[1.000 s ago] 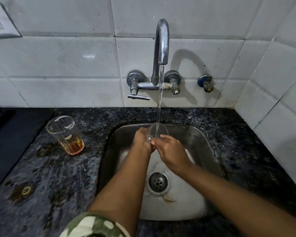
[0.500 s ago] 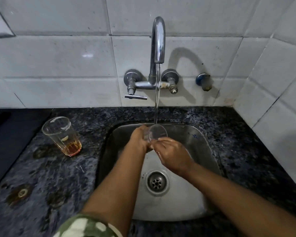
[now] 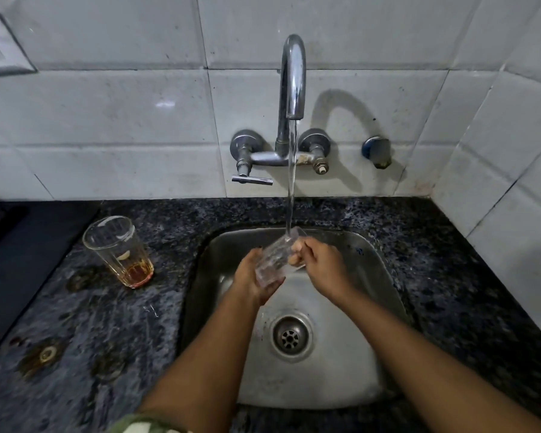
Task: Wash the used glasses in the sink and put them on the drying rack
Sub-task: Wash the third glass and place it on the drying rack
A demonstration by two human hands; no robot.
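1. Clear glass (image 3: 278, 256) is tilted over the sink (image 3: 369, 307), its mouth up and away under the stream from the tap (image 3: 292, 76) — the rinse is under way, not finished.
2. Left hand (image 3: 252, 276) cups the base end of the glass from below; its grip is curled round the glass, though the fingers are mostly hidden behind it.
3. Right hand (image 3: 320, 267) holds the glass near the rim, with fingertips (image 3: 294, 259) curled over the rim and showing through the wall — so both hands are closed on the same glass.
4. Still to do, by the look of things: a second glass (image 3: 119, 250) stands upright on the dark speckled surface (image 3: 107, 323) to the left of the sink, apart from it, with a little amber liquid and a pale scrap in the bottom. It appears unwashed.
5. No drying rack shows in the view, so nothing can be said to be placed yet; the judgement is that the task is in its early part — one glass being rinsed, one waiting, both still to be racked.
6. No brand, label or readable writing appears on the glasses, tap, tiles or sink; a small blue mark on the sink's far right wall is too small to read.
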